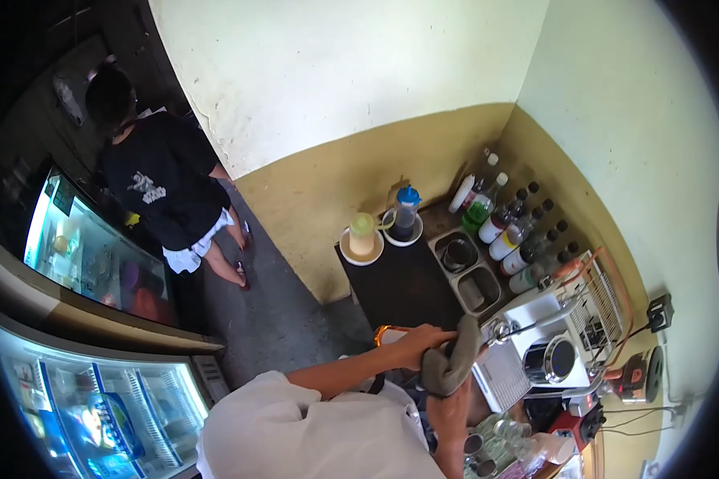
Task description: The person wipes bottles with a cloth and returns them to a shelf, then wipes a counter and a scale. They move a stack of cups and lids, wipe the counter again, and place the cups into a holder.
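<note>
Both my hands are close together over the front of the counter, around a grey-brown cloth [447, 369]. My left hand [425, 343] grips the cloth's upper left part, its fingers bent around it. Below, my right hand [449, 405] is wrapped by the cloth's lower part, and its fingers are mostly hidden. A dark object shows between the folds, too small to make out. Just right of the cloth are a white machine with a ribbed drip tray [503, 378] and a metal pitcher [550, 359].
Syrup bottles [506, 242] line the wall behind a metal two-part container [478, 289]. Two squeeze bottles [405, 214] stand in white bowls on a black mat [399, 291]. Glasses [515, 435] are at the lower right. A person in black [164, 176] stands beside lit fridges [96, 407].
</note>
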Motion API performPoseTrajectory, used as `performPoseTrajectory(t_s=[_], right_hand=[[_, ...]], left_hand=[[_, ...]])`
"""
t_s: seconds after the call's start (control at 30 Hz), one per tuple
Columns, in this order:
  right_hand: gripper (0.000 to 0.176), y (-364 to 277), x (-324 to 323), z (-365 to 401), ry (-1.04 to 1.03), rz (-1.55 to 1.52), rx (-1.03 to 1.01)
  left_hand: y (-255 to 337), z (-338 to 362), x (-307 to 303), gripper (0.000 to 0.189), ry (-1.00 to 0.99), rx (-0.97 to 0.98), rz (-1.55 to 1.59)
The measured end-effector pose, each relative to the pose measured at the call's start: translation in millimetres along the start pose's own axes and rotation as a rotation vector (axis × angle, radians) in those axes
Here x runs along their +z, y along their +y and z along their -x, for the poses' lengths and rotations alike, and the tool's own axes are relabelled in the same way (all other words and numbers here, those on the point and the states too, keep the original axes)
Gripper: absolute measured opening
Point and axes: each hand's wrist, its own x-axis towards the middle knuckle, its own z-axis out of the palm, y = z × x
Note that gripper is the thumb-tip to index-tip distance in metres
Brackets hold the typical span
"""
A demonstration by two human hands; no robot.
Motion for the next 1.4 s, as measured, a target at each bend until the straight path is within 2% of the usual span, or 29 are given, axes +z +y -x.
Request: performPoseTrajectory(t_s=[0.03,0.13,0.17,0.27,0.3,0.37,0.4,0.47,0.57,0.67,0.77,0.9,0.97,1.13,1.2,1.3,1.4], right_hand=[[0.054,-17,-5,-9,-0.005,0.012,-0.041],[0.053,-15,4,-12,-0.013,-0.028,0.000],[0.050,2,13,-9,0.003,-0.046,0.083],[0.047,6,9,-25,-0.057,0.092,-0.083],[0.039,-8,9,-31,0.014,0.158,-0.152],[0.040,4,24,-17,-0.001,0.220,-0.225],[0.040,11,32,-9,-0.004,0.252,-0.260],[0.041,7,36,-27,-0.013,0.230,-0.257],[0.041,-17,32,-67,-0.056,0.098,-0.174],[0.042,-35,38,-82,-0.075,-0.008,-0.121],[0.042,-44,45,-87,-0.089,-0.069,-0.088],[0.043,-43,45,-91,-0.128,-0.118,-0.040],[0.043,-49,47,-93,-0.118,-0.152,-0.017],[0.044,-72,46,-94,-0.056,-0.296,0.056],[0.045,-45,44,-87,-0.174,-0.255,0.118],[0.049,-33,39,-92,-0.222,0.026,0.006],[0.042,-101,38,-105,0.095,-0.295,0.032]], left_hand=[[-4,0,-8,0.082,-0.021,0.014,0.004],[-19,-2,-7,0.084,-0.118,-0.118,0.037],[-16,0,-15,0.084,-0.188,-0.126,0.054],[-5,0,-20,0.083,-0.117,-0.127,0.113],[-14,3,-17,0.083,-0.072,-0.068,0.154],[-38,9,-12,0.083,0.007,0.060,0.230],[-43,9,-16,0.083,-0.022,0.020,0.244],[-40,11,-25,0.081,-0.076,-0.073,0.281],[-32,19,-27,0.078,-0.014,-0.158,0.438],[-40,27,-36,0.066,0.074,-0.043,0.522],[-56,35,-35,0.070,0.098,-0.019,0.493],[-59,34,-42,0.078,0.076,-0.104,0.394],[-52,31,-50,0.078,0.135,-0.090,0.341],[-61,23,-60,0.085,0.121,-0.086,0.122],[-58,20,-56,0.085,0.111,-0.096,0.097],[-55,5,-57,0.080,0.069,-0.117,0.115],[-60,-3,-61,0.073,0.072,-0.129,0.117]])
